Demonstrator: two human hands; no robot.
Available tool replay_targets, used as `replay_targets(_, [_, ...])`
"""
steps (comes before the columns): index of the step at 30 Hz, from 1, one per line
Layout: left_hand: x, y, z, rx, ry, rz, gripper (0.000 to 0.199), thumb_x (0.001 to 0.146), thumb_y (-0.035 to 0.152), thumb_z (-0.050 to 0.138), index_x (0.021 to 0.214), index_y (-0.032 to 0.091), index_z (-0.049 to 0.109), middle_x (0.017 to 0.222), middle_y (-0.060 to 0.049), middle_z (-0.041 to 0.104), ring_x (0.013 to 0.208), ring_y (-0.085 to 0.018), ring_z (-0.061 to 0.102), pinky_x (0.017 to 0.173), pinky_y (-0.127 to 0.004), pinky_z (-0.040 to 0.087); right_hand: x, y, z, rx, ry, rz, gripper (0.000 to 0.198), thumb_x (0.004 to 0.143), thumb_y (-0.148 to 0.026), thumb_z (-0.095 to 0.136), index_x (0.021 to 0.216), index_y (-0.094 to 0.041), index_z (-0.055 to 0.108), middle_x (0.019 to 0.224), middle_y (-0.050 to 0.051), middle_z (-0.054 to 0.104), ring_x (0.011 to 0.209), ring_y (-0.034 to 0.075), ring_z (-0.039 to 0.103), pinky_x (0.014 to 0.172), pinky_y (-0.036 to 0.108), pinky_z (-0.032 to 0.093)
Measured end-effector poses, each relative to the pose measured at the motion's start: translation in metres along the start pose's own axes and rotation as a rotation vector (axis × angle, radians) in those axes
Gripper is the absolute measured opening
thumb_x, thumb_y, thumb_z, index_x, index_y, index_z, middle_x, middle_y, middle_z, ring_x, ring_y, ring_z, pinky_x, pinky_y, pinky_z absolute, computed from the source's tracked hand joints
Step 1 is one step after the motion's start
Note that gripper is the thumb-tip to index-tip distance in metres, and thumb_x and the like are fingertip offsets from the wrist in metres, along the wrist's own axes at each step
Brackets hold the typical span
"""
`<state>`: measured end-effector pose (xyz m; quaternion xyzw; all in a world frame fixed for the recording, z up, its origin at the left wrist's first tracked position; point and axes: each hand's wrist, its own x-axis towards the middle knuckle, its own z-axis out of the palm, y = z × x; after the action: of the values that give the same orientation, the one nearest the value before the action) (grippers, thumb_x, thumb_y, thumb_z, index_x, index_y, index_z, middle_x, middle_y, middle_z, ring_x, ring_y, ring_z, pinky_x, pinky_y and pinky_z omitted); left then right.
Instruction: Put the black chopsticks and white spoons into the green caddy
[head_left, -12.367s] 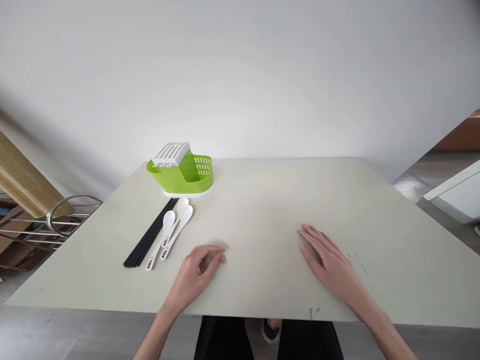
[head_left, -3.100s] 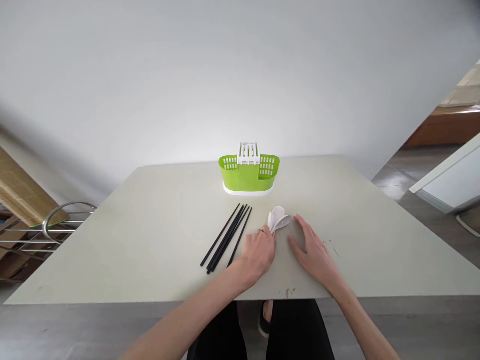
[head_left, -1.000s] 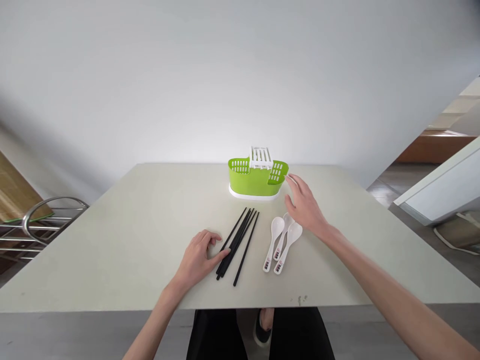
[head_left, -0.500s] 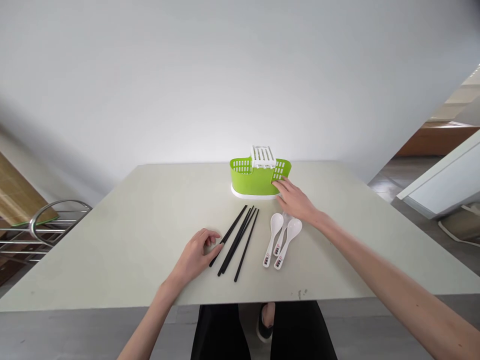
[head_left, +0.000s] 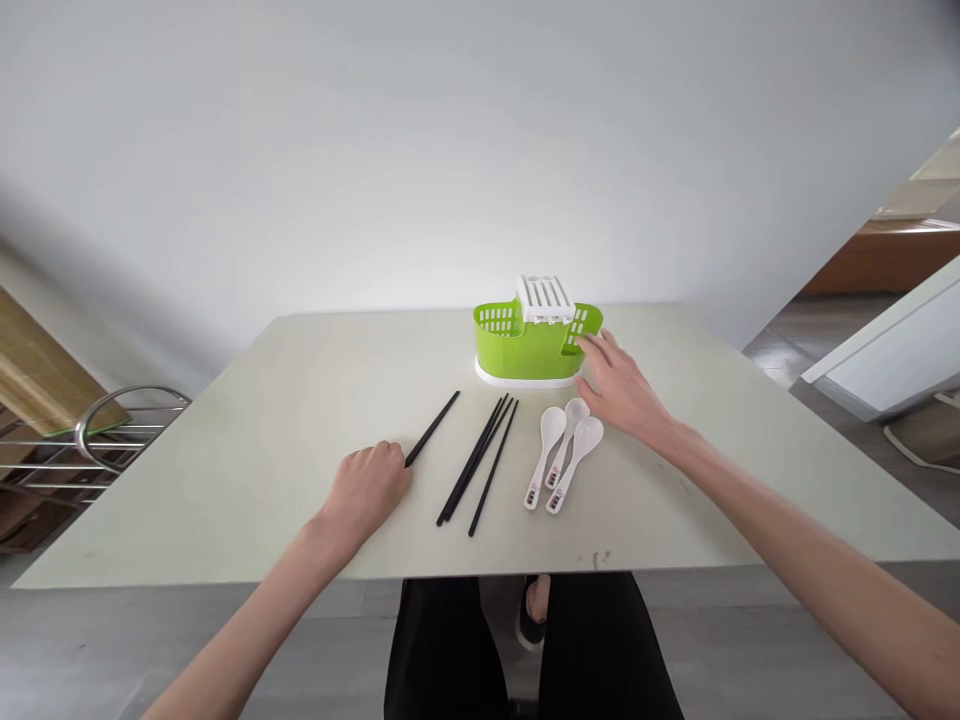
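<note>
My left hand (head_left: pixel 369 487) is closed around the lower end of a black chopstick (head_left: pixel 433 427), which points away to the upper right. To its right lie several more black chopsticks (head_left: pixel 480 455) in a loose bunch. At the right end of a green plastic cutlery basket (head_left: pixel 525 352), my right hand (head_left: pixel 621 390) has its fingers stretched out and apart, with the fingertips at the low cut-out. Whether they press on it is hard to see. Below this hand lie three white spoons (head_left: pixel 550 430), bowls pointing away from me.
The pale table (head_left: pixel 337 370) meets a plain wall (head_left: pixel 375 180) behind the basket. A slotted white piece (head_left: pixel 546 297) tops the basket's middle. Left of the table stands a metal rack (head_left: pixel 97 450). My legs (head_left: pixel 450 640) are below the front edge.
My left hand has closed on the leftmost chopstick and drawn it left, away from the others. The basket has shifted slightly right, and my right hand has moved right along its end.
</note>
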<state>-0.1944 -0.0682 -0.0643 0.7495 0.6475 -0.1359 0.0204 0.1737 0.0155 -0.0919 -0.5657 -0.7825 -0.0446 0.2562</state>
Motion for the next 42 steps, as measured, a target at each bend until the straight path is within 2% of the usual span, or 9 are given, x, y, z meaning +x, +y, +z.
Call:
replay_targets(4, [-0.001, -0.007, 0.001, 0.049, 0.008, -0.048, 0.029, 0.095, 0.007, 0.039, 0.087, 0.015, 0.066, 0.087, -0.014, 0.070, 0.071, -0.024, 0.066, 0.061, -0.032, 0.036, -0.019, -0.049, -0.040, 0.143, 0.162, -0.133, 0.052, 0.104, -0.026, 0.044, 0.156, -0.023, 0.046, 0.157, 0.014, 0.054, 0.158, 0.034, 0.035, 0.126, 0.058, 0.037])
replay_targets(8, [-0.002, -0.018, 0.003, -0.067, 0.081, -0.058, 0.031, 0.097, 0.013, 0.039, 0.083, 0.016, 0.067, 0.086, -0.014, 0.072, 0.073, -0.026, 0.067, 0.062, -0.034, 0.039, -0.037, -0.086, -0.062, 0.338, 0.067, -0.216, 0.035, 0.105, -0.027, 0.047, 0.138, -0.027, 0.061, 0.144, 0.010, 0.065, 0.144, 0.030, 0.054, 0.120, 0.051, 0.046])
replay_targets(12, [-0.010, -0.010, -0.004, -0.525, 0.197, 0.015, 0.031, 0.100, 0.034, 0.047, 0.094, 0.018, 0.072, 0.088, -0.010, 0.077, 0.077, -0.025, 0.072, 0.067, -0.033, 0.048, -0.048, -0.109, -0.059, 0.632, -0.261, -0.009, 0.024, 0.106, -0.036, 0.050, 0.120, -0.027, 0.067, 0.121, 0.007, 0.073, 0.104, 0.023, 0.072, 0.085, 0.039, 0.062])
replay_targets(15, [-0.022, 0.014, -0.013, -0.885, 0.116, 0.136, 0.035, 0.097, 0.049, 0.056, 0.099, 0.020, 0.075, 0.074, -0.004, 0.077, 0.067, -0.020, 0.070, 0.063, -0.029, 0.050, -0.048, -0.124, -0.053, 0.880, -0.464, 0.164, 0.033, 0.103, -0.048, 0.058, 0.127, -0.025, 0.061, 0.108, 0.005, 0.067, 0.079, 0.017, 0.066, 0.061, 0.030, 0.056])
replay_targets(17, [-0.029, 0.030, -0.019, -1.051, 0.024, 0.206, 0.037, 0.094, 0.054, 0.062, 0.096, 0.020, 0.075, 0.071, -0.002, 0.076, 0.061, -0.017, 0.067, 0.058, -0.027, 0.047, -0.043, -0.131, -0.052, 1.048, -0.507, 0.285, 0.042, 0.100, -0.056, 0.063, 0.126, -0.024, 0.059, 0.095, 0.001, 0.059, 0.064, 0.012, 0.054, 0.051, 0.027, 0.046])
replay_targets(21, [-0.035, 0.042, -0.026, -1.281, -0.171, 0.371, 0.035, 0.093, 0.053, 0.068, 0.090, 0.018, 0.073, 0.072, -0.004, 0.077, 0.063, -0.015, 0.065, 0.059, -0.026, 0.046, -0.027, -0.131, -0.059, 1.275, -0.431, 0.435, 0.044, 0.093, -0.065, 0.069, 0.101, -0.022, 0.062, 0.075, -0.007, 0.038, 0.057, 0.008, 0.033, 0.049, 0.025, 0.029])
replay_targets(25, [-0.034, 0.035, -0.021, -1.383, -0.307, 0.459, 0.035, 0.094, 0.050, 0.071, 0.085, 0.017, 0.072, 0.073, -0.004, 0.074, 0.065, -0.015, 0.065, 0.061, -0.026, 0.045, -0.021, -0.120, -0.061, 1.298, -0.359, 0.430, 0.051, 0.091, -0.072, 0.069, 0.094, -0.021, 0.068, 0.066, -0.008, 0.030, 0.057, 0.010, 0.032, 0.051, 0.027, 0.029])
replay_targets(33, [-0.031, 0.029, -0.008, -1.453, -0.309, 0.437, 0.038, 0.095, 0.052, 0.071, 0.086, 0.016, 0.078, 0.074, -0.003, 0.069, 0.066, -0.014, 0.062, 0.063, -0.028, 0.045, -0.025, -0.122, -0.050, 1.277, -0.285, 0.351, 0.054, 0.093, -0.074, 0.063, 0.091, -0.020, 0.070, 0.063, -0.005, 0.046, 0.053, 0.010, 0.045, 0.056, 0.030, 0.039])
replay_targets(42, [-0.025, 0.011, -0.007, -1.322, -0.214, 0.406, 0.043, 0.096, 0.057, 0.067, 0.088, 0.017, 0.078, 0.073, -0.005, 0.072, 0.068, -0.015, 0.062, 0.063, -0.028, 0.044, -0.015, -0.123, -0.057, 1.224, -0.196, 0.357, 0.050, 0.094, -0.070, 0.066, 0.091, -0.021, 0.068, 0.069, -0.003, 0.055, 0.055, 0.010, 0.049, 0.053, 0.028, 0.040])
